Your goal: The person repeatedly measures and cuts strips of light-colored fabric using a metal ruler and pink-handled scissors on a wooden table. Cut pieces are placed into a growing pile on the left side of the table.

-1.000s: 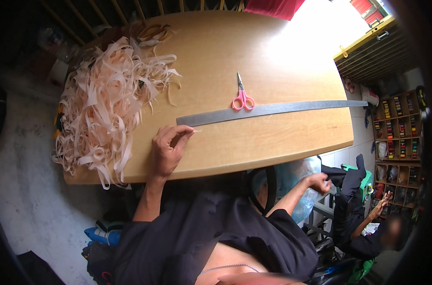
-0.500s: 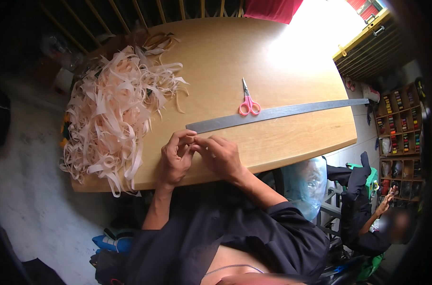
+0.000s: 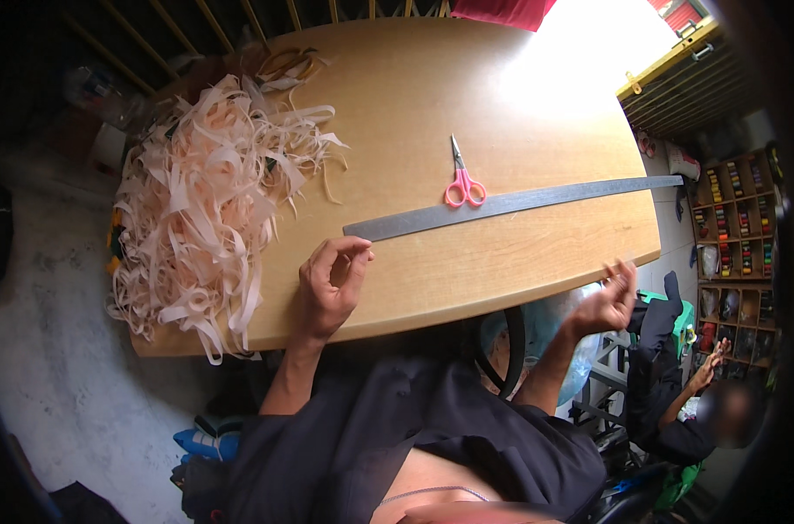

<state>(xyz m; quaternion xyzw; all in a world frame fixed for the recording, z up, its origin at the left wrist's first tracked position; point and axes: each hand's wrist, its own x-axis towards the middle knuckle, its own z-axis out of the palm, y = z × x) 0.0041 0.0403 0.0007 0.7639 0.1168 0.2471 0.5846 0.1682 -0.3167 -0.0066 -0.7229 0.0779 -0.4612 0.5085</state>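
My left hand point(image 3: 331, 284) is at the left end of a long metal ruler point(image 3: 519, 201), thumb and index finger pinched together. Whatever is between those fingertips, if anything, is too small to make out. Over by the table's front right edge is my right hand point(image 3: 605, 301), raised, its fingers curled and smeared by motion, so I cannot tell what it holds. A pair of scissors point(image 3: 461, 175) with pink handles lies across the ruler, blades pointing away. Left of my left hand, a large tangled heap of pale peach ribbon strips point(image 3: 205, 201) covers that side of the table.
The wooden table point(image 3: 397, 105) has yellow metal bars behind it and a pink cloth point(image 3: 502, 10) at its far edge. A clear bluish plastic bag point(image 3: 544, 336) sits below the front edge. At right, a person point(image 3: 676, 402) sits near a shelf of thread spools point(image 3: 738, 210).
My right hand has left my left hand and swept right to the table's front right edge. My left hand stays pinched by the ruler's end.
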